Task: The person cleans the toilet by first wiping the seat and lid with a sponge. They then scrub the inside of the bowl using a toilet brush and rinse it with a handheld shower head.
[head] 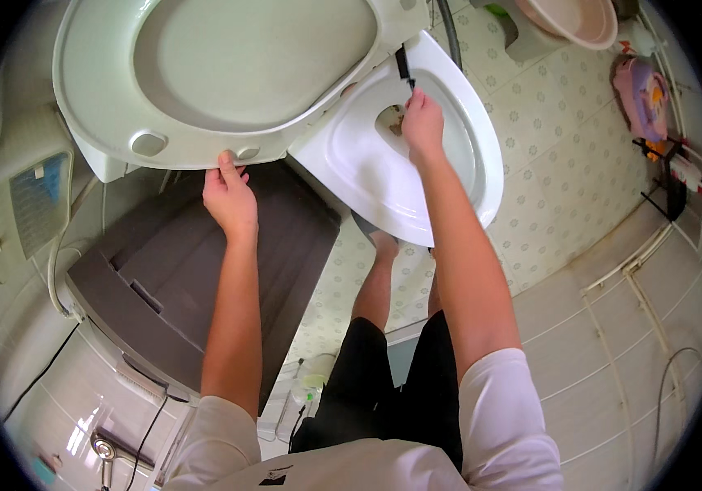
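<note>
The raised toilet seat (99, 92) fills the upper left of the head view, its lid (252, 61) showing through the ring. My left hand (232, 199) pinches the seat's lower edge beside a small bumper pad, thumb on top. Below and to the right is the white toilet bowl (363, 178), with brown matter in its drain opening (395, 127). Over the bowl, my right hand (423, 126) grips a thin black brush-like tool (403, 62). The tool's dark end lies at the bowl's back rim, near the seat hinge; my fingers hide part of its handle.
A dark brown slatted panel (203, 270) lies left of the bowl. A pink basin (572, 18) rests on a stool (532, 34) at the upper right, near a pink and purple container (639, 98). A hair dryer (108, 451) hangs at lower left.
</note>
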The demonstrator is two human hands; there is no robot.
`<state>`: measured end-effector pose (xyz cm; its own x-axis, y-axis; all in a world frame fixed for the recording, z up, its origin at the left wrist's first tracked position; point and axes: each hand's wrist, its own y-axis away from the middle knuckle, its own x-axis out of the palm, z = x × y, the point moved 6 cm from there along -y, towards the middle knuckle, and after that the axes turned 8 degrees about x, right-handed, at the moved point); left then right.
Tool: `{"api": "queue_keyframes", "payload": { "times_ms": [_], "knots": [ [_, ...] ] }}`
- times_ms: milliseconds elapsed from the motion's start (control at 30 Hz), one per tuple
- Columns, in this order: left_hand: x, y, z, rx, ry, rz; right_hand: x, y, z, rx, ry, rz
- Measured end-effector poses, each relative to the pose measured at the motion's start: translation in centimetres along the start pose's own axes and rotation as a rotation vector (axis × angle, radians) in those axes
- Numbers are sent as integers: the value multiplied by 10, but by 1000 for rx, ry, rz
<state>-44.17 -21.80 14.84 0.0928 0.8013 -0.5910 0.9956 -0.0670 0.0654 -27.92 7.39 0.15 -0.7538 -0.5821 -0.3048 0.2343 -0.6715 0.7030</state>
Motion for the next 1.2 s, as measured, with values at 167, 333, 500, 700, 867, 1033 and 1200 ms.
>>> {"api": "queue_keyframes", "payload": {
  "times_ms": [167,333,500,700,867,1033,1200],
  "knots": [
    [2,1,1,-9,36,-3,20,19,-5,-161,161,-77],
    [0,1,4,-14,55,-15,18,45,-41,-125,227,-22],
    [2,-1,2,2,48,13,4,0,5,-221,308,-103],
    [2,0,2,-56,87,31,49,70,-54,-52,317,-88],
    [-4,-1,7,-55,102,41,26,52,-32,-194,278,-150],
    [6,-2,-1,-34,111,60,37,36,-26,-147,222,-164],
    [-2,0,3,-81,83,62,83,118,-64,-18,362,33]
  ]
}}
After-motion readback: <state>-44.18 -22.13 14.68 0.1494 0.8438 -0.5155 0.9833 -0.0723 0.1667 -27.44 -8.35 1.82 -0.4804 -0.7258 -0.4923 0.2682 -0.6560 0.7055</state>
